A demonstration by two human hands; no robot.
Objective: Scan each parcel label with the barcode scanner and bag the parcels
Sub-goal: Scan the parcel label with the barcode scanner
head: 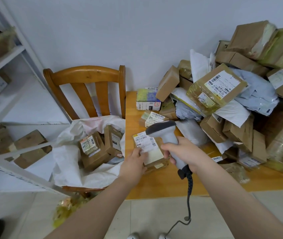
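Right hand [183, 152] is clenched round the grip of the scanner [164, 131], whose head sits just above the labelled top of a parcel [154, 153] at the left edge of the table [154, 185]. Left hand [135, 163] holds that parcel at its near left corner, thumb on the label [144, 142]; the other fingers appear to be underneath, hidden. Further parcels lie in the white bag [68, 166] on the chair [85, 75], and a pile [223, 100] covers the table's right side.
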